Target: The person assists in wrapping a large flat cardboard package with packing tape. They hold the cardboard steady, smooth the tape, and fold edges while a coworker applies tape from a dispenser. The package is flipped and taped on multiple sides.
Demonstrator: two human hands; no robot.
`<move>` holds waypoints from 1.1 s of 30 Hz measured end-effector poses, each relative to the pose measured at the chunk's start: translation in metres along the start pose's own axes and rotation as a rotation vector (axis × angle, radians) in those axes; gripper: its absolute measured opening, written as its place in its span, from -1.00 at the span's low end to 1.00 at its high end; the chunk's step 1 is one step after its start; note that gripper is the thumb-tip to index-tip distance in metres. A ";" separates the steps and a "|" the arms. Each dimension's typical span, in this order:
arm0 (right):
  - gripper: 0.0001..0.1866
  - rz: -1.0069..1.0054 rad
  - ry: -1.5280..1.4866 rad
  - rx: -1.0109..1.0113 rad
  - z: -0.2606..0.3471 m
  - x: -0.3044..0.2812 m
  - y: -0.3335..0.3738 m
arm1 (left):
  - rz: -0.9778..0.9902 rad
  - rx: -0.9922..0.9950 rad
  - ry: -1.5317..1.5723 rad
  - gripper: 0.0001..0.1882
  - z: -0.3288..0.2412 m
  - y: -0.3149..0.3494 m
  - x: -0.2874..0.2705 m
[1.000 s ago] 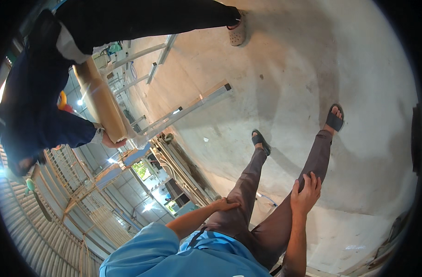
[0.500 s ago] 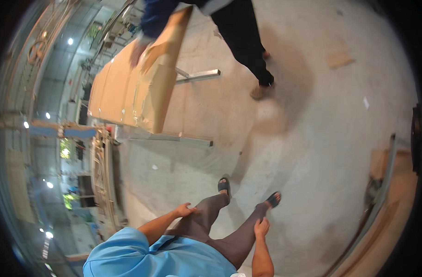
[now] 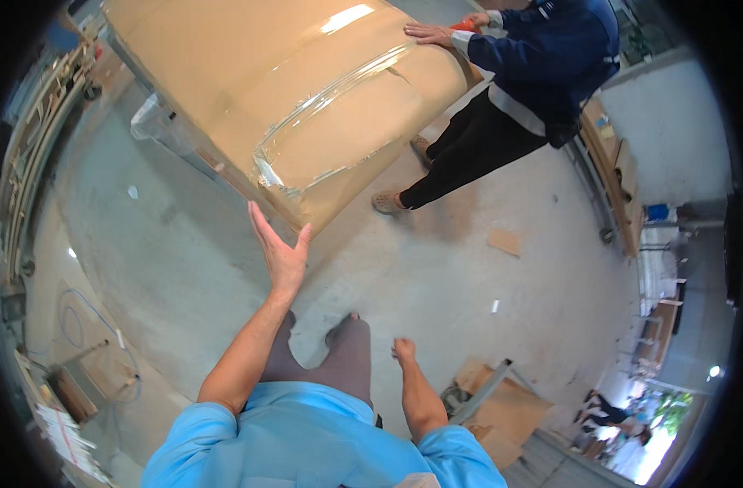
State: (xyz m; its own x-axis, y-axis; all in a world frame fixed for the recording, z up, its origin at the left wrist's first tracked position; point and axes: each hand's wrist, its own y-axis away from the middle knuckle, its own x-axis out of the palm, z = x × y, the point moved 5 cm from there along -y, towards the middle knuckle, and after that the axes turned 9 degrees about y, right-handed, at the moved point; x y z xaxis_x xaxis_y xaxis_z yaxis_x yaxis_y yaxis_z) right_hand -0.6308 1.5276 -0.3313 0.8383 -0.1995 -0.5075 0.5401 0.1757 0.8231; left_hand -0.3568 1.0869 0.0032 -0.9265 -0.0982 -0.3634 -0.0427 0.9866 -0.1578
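Note:
A large package (image 3: 339, 130), wrapped in brown paper with strips of shiny clear tape, rests on a stand at the upper left. My left hand (image 3: 284, 259) reaches up to its near corner, thumb and fingers spread wide. Whether the fingertips touch the paper I cannot tell. Lower down, beside my right thigh, hangs my right hand (image 3: 403, 350), its fingers curled in and nothing visible in them. Across the package stands a co-worker in a dark blue jacket. One co-worker's hand (image 3: 430, 34) lies flat on the wrapping; the other holds an orange-red object (image 3: 464, 25), only partly visible.
Clear plastic sheeting (image 3: 154, 122) hangs beside the stand. A cardboard scrap (image 3: 504, 241) lies on the concrete floor. Near my right side are flattened cardboard (image 3: 514, 411) and a metal bar (image 3: 484, 390). A blue hose (image 3: 72, 325) coils at the left; loaded racks line both sides.
My view has swung toward the package, which now looms closer. My left hand has risen from my thigh to its corner and spread; my right hand has left my leg and curled.

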 end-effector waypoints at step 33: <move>-0.37 -0.414 1.789 -1.584 0.698 0.084 -0.252 | -1.114 -1.516 0.733 -0.39 0.348 0.619 0.214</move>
State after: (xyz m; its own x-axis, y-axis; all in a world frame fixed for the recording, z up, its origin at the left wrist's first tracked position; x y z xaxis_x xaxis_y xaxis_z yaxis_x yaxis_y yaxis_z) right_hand -0.7488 0.7936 -0.4035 -0.5003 0.1111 -0.8587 -0.4578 0.8079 0.3712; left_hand -0.4511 1.6314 -0.4921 -0.2098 -0.9476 -0.2410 -0.4490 -0.1256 0.8847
